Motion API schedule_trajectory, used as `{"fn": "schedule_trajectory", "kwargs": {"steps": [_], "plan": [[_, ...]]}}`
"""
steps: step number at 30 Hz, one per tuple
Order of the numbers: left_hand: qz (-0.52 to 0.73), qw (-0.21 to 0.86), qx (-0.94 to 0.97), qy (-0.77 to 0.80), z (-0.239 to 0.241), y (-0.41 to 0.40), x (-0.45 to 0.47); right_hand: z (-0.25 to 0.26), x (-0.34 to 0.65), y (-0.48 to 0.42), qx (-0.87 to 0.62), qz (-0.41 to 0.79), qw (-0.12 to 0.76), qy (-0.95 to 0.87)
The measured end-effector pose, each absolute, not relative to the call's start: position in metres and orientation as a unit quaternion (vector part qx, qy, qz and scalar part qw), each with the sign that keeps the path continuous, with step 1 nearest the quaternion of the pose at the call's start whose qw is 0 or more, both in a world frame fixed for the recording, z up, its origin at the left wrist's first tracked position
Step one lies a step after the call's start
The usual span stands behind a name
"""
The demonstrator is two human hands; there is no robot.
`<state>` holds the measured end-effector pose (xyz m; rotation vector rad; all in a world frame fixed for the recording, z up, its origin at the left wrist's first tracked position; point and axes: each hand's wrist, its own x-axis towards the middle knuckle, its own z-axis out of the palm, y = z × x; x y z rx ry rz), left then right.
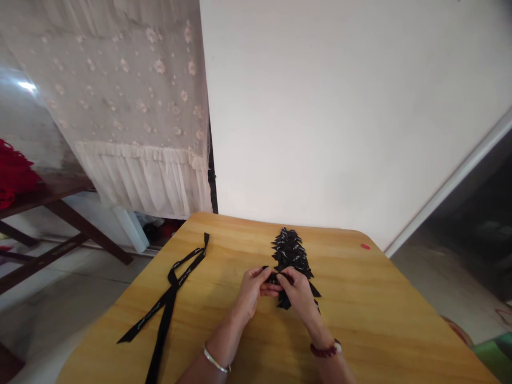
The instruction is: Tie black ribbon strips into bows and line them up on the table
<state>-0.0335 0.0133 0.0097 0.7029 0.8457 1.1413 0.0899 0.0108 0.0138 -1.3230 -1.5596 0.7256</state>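
Observation:
Both hands meet at the middle of a yellow wooden table (pixel 360 320). My left hand (pixel 253 290) and my right hand (pixel 298 290) are closed, pinching a short piece of black ribbon (pixel 275 277) between their fingertips. Just beyond them lies a pile of folded black ribbon pieces (pixel 291 250), reaching toward the table's far edge. More black pieces (pixel 285 302) poke out under my right hand. A silver bangle sits on the left wrist, a dark red bead bracelet on the right.
Long black ribbon strips with white print (pixel 172 288) lie on the table's left part. A small red object (pixel 365 246) rests near the far right corner. A white wall stands behind; a lace curtain (pixel 132 117) and a dark wooden bench (pixel 52 208) are at left.

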Motion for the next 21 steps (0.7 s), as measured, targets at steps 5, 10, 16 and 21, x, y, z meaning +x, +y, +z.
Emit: {"fn": "schedule_trajectory", "kwargs": {"steps": [5, 10, 16, 21], "plan": [[0.528, 0.676, 0.317, 0.404, 0.0090, 0.0135, -0.0315, 0.0133, 0.0878, 0.0099, -0.531, 0.281, 0.455, -0.658], [0.542, 0.651, 0.316, 0.428, 0.0070, 0.0141, -0.0301, 0.0145, 0.0844, 0.0067, -0.520, 0.261, 0.461, -0.670], [0.551, 0.633, 0.321, 0.438, 0.0028, 0.0156, -0.0294, 0.0208, 0.0804, 0.0018, -0.517, 0.276, 0.464, -0.664], [0.557, 0.625, 0.317, 0.446, 0.0011, 0.0160, -0.0274, 0.0212, 0.0806, 0.0020, -0.513, 0.279, 0.463, -0.666]]}}
